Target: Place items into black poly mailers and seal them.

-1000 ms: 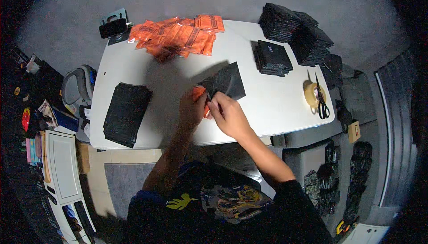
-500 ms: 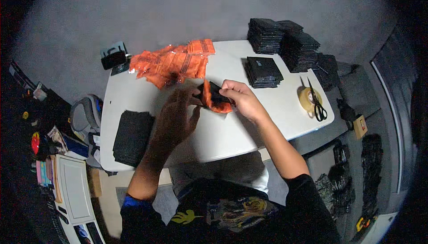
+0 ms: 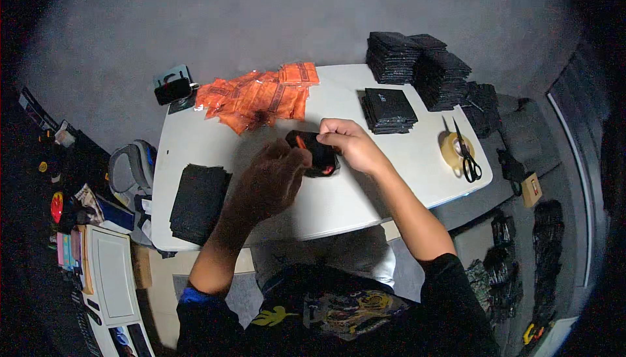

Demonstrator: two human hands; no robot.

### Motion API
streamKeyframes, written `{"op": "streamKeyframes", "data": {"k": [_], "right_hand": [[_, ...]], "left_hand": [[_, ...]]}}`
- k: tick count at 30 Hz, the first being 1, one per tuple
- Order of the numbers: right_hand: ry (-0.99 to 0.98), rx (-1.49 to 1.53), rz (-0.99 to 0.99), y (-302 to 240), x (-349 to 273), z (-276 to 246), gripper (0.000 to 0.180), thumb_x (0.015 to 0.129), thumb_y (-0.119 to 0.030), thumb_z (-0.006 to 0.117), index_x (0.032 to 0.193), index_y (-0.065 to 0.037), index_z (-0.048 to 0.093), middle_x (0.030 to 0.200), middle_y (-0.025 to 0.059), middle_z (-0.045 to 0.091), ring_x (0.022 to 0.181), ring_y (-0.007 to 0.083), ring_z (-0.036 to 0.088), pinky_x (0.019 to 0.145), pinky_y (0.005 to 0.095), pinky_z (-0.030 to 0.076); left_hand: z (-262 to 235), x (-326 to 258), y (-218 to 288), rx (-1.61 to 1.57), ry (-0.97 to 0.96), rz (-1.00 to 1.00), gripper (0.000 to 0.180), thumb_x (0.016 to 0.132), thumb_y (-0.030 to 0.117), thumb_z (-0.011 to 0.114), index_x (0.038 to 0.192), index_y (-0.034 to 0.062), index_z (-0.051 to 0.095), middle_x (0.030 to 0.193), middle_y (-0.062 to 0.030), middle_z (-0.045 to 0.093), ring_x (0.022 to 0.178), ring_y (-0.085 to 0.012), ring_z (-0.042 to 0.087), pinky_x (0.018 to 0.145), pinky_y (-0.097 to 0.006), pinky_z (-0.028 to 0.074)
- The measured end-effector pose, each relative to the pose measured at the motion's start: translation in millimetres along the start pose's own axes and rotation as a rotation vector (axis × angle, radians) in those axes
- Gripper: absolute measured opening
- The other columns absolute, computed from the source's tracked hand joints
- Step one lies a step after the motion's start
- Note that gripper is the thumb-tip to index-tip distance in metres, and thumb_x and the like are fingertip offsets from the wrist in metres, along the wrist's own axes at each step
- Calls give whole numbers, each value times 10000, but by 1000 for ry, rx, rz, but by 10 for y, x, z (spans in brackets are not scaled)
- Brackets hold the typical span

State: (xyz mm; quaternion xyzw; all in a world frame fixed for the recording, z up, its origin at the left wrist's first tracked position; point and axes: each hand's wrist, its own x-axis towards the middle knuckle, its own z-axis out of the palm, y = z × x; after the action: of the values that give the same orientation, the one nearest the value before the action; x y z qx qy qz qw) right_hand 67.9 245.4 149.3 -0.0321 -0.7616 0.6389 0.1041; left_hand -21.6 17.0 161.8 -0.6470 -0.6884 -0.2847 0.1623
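Between my hands, over the middle of the table, is a small black pouch [image 3: 321,151]. Orange shows at its upper left and at its lower edge. My right hand [image 3: 351,147] pinches the pouch's upper right edge between thumb and fingers. At its left side, my left hand [image 3: 272,179] lies in shadow with fingers bent and closed against it; their exact grip is partly hidden. Just beyond the hands lies a heap of orange packets [image 3: 261,99] in clear wrapping. A stack of flat black pieces [image 3: 197,202] rests left of my left forearm.
A short stack of folded black packages [image 3: 389,109] sits at the table's [image 3: 339,210] back right, before taller black stacks [image 3: 394,57]. Scissors [image 3: 464,151] lie across a tape roll [image 3: 450,150] by the right edge. A phone [image 3: 173,91] stands at the far left corner.
Less orange shows at the black pouch now; the strip across its front has mostly gone from sight. My left hand has moved right and closed its fingers at the pouch. The right hand keeps its pinch.
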Motion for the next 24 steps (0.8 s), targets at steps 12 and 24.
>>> {"op": "streamKeyframes", "data": {"k": [12,24], "right_hand": [[-90,-100,-18,-42,32,-2,231,1020,-121,620,833,-54,502,792,-66,460,805,67,438,742,268,373],[-137,-267,-96,-107,-8,-16,252,1012,-132,651,827,-34,511,735,-38,473,756,82,435,699,300,377]], "left_hand": [[5,-68,6,-328,-162,-1,184,846,27,750,987,93,651,923,-127,672,944,-378,661,878,-490,544],[-167,-59,53,-92,-76,-76,450,696,34,754,1130,131,691,1358,-170,631,1220,-398,586,1065,-553,480]]}}
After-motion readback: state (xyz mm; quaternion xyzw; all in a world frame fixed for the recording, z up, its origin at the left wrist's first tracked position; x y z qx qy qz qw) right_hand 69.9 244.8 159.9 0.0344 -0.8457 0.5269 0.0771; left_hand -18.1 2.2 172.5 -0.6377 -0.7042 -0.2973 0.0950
